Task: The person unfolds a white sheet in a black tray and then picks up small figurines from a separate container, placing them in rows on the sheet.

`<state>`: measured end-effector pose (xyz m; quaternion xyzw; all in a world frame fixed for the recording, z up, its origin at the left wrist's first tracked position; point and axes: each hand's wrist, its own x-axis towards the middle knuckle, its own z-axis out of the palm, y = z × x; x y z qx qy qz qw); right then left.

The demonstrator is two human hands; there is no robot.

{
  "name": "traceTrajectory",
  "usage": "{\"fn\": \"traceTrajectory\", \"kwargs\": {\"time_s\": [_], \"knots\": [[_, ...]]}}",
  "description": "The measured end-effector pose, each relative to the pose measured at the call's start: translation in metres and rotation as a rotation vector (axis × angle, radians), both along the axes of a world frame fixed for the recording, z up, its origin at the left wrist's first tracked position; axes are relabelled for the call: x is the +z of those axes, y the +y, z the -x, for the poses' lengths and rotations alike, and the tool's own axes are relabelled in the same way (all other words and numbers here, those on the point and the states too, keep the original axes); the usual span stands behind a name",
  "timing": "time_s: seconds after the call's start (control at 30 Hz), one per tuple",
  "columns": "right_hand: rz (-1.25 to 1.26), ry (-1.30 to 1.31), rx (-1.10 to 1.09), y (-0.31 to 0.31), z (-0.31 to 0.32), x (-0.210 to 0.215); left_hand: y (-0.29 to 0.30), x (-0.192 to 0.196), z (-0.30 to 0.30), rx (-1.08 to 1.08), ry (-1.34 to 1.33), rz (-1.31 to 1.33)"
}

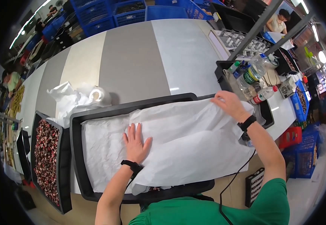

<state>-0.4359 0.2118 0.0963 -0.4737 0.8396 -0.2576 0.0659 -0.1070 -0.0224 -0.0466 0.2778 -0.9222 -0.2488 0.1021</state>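
Note:
A large white sheet of thin paper (193,142) lies over a long black tray (74,150) in front of me. My left hand (136,145) rests flat on the sheet with its fingers spread. At the sheet's far right edge, my right hand (230,105) pinches the paper between thumb and fingers and holds it raised in folds. The sheet runs past the tray's right end and hides most of what is inside. Along the near side, a few small dark and reddish pieces (156,189) peek out from under the paper.
At left stands another black tray (62,168) full of small red and brown pieces (46,161). Behind the covered tray are crumpled paper (67,99) and a paper roll (96,94). Bottles (253,73) stand in a black bin at right. Blue crates (130,14) line the back.

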Motion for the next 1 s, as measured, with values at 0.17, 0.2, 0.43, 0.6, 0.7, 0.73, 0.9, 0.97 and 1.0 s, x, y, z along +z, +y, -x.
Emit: {"fn": "traceTrajectory", "kwargs": {"time_s": [0.17,0.2,0.43,0.6,0.7,0.73,0.9,0.97,1.0], "knots": [[-0.091,0.069,-0.101,-0.007,0.029,-0.02,-0.004,0.0,-0.008,0.028,0.054,-0.054],[-0.09,0.064,-0.087,-0.006,0.033,-0.024,-0.004,0.0,-0.01,0.043,0.049,-0.053],[-0.167,0.069,-0.061,-0.011,0.047,-0.067,0.0,0.029,-0.025,-0.111,0.043,-0.114],[-0.09,0.054,-0.015,-0.016,0.045,-0.066,0.015,0.091,-0.067,-0.251,-0.068,-0.041],[-0.076,0.017,-0.034,-0.023,0.05,-0.064,0.03,0.105,-0.087,-0.36,-0.149,0.01],[-0.057,0.05,-0.031,-0.027,0.049,-0.067,0.039,0.106,-0.095,-0.393,-0.221,-0.03],[-0.157,0.105,-0.032,-0.039,0.052,-0.066,0.065,0.082,-0.113,-0.416,-0.323,-0.072],[0.153,0.316,-0.038,-0.038,0.054,-0.062,0.072,0.079,-0.112,-0.377,-0.304,-0.071],[0.186,0.268,-0.083,-0.036,0.052,-0.051,0.074,0.078,-0.111,-0.384,-0.299,-0.063]]}}
